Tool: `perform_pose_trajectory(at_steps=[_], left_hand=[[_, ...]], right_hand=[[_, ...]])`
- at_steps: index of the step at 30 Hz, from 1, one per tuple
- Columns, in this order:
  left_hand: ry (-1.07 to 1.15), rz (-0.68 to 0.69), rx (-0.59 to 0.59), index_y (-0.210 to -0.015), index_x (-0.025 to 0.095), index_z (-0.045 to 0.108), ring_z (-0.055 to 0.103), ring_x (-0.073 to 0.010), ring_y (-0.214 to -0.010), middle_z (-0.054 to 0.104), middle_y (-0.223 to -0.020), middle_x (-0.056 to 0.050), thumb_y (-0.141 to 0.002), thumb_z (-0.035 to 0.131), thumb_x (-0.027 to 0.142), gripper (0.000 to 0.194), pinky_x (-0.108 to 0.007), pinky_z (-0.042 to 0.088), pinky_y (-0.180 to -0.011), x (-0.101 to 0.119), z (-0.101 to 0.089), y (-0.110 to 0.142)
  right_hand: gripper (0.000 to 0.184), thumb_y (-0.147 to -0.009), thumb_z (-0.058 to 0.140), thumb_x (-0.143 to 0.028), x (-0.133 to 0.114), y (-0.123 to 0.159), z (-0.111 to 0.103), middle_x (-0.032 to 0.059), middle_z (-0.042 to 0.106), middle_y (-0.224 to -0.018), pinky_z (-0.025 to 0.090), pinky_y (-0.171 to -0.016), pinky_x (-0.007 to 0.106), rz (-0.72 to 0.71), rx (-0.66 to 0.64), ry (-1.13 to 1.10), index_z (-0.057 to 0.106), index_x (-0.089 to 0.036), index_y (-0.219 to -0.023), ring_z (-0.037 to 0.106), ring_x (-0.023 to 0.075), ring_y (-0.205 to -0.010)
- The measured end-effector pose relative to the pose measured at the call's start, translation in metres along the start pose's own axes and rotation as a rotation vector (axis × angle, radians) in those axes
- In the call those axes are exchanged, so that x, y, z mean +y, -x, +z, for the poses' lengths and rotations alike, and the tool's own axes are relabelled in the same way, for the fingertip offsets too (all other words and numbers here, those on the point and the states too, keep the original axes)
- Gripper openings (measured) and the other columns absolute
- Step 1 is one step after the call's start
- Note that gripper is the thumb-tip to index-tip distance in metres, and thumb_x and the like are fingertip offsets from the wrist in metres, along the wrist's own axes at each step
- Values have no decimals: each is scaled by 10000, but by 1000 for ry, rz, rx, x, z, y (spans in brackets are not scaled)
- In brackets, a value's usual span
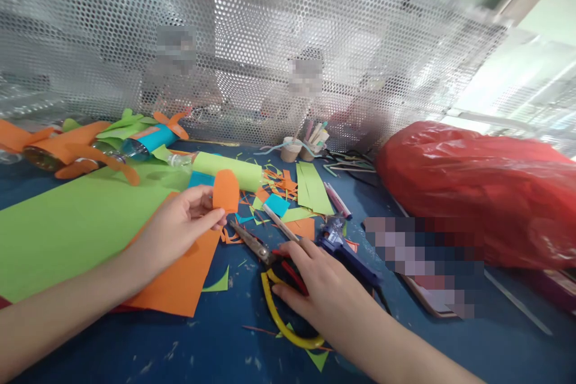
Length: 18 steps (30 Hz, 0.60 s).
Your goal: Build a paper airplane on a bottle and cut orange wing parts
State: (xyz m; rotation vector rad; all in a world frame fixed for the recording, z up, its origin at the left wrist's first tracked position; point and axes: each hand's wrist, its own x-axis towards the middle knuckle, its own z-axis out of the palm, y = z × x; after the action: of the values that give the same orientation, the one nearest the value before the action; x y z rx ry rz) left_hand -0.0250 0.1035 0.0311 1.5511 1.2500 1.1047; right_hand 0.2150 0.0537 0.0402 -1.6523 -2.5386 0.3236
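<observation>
My left hand [189, 222] pinches a small orange paper piece [225, 192] with a rounded top, holding it upright above an orange sheet [189, 279]. My right hand [328, 285] lies palm down over the scissors [270, 288], which have yellow and red handles. Its fingers are stretched out, with the fingertips at the near end of a white pen [279, 221]; a firm grip on either is not visible. The scissor blades point away to the left. Right of this hand lies a blue glue gun [353, 255].
A green sheet [90, 216] covers the left side. Behind are a green-wrapped bottle [227, 169], paper-decorated bottles [150, 141], scraps [283, 183] and a cup [291, 149]. A phone [423, 270] and red plastic bag [477, 192] are at right. People sit beyond the perforated metal screen [252, 30].
</observation>
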Motion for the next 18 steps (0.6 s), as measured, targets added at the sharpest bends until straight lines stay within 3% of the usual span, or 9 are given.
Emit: perform_pose_trajectory(at_steps=[3, 5, 9, 12, 18], left_hand=[[-156, -36, 8, -1066, 207, 567, 692, -244, -895, 731, -954, -61, -781, 616, 434, 368, -382, 526, -843, -10, -4, -7], [-219, -60, 24, -1030, 203, 560, 687, -279, -934, 733, -970, -86, -753, 616, 457, 380, -428, 505, -877, -15, -5, -11], [-255, -81, 6, -924, 206, 562, 700, -313, -913, 747, -933, -109, -732, 608, 481, 338, -465, 487, -887, -20, -5, -13], [-268, -90, -17, -877, 224, 563, 712, -311, -901, 761, -919, -95, -732, 600, 491, 307, -453, 493, -878, -20, -3, -11], [-284, -103, 17, -937, 232, 566, 720, -308, -914, 781, -911, -86, -722, 611, 504, 350, -438, 511, -884, -25, -2, -8]], right_hand=[[374, -858, 671, -205, -4, 3, 3, 136, 655, -1108, 566, -805, 427, 3, -62, 79, 558, -162, -1211, 696, 305, -945], [347, -869, 642, -187, -6, 4, 9, 123, 676, -1053, 582, -683, 366, -1, -59, 167, 560, -172, -1205, 725, 279, -820], [284, -848, 637, -177, -7, 5, 22, 95, 702, -930, 523, -499, 261, -60, 81, 369, 592, -179, -1128, 713, 217, -624], [273, -863, 614, -167, -3, 1, 25, 105, 708, -930, 538, -534, 248, -53, 135, 467, 602, -170, -1136, 719, 207, -656], [380, -941, 554, -200, 4, -8, 15, 162, 682, -1151, 592, -733, 298, 68, 15, 488, 536, -143, -1317, 718, 253, -924]])
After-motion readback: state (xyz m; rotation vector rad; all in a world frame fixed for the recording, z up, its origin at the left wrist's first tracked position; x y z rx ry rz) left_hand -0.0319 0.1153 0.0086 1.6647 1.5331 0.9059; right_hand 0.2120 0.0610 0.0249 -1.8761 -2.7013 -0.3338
